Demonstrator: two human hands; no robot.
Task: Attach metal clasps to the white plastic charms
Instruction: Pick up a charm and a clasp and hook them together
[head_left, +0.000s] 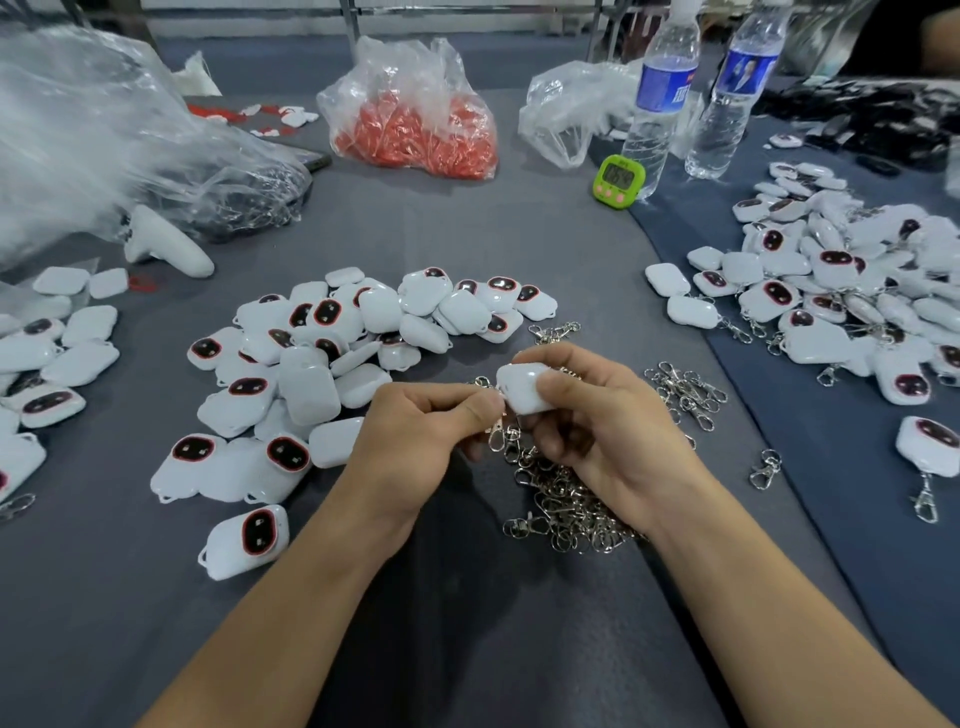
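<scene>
Held above bench (467, 234) centre: white charm (522, 389), clamped in right hand (597, 431) grip between thumb and curled fingers. Pinched in left hand (415, 436) grip at charm's left corner: metal clasp (497, 434), dangling between hands; joint hidden by fingertips. Underneath, partly covered by right hand: clasp heap (571, 509). Left: loose charm pile (322, 364). Right: clasped charm pile (831, 291). Behind: bag of red pieces (415, 124), green timer (618, 182), water bottles (660, 104).

Glossy plastic charm (524, 391) (shiny metal clasps (571, 499))

Head-worn view, forward-down, close above the table (467, 249)
</scene>
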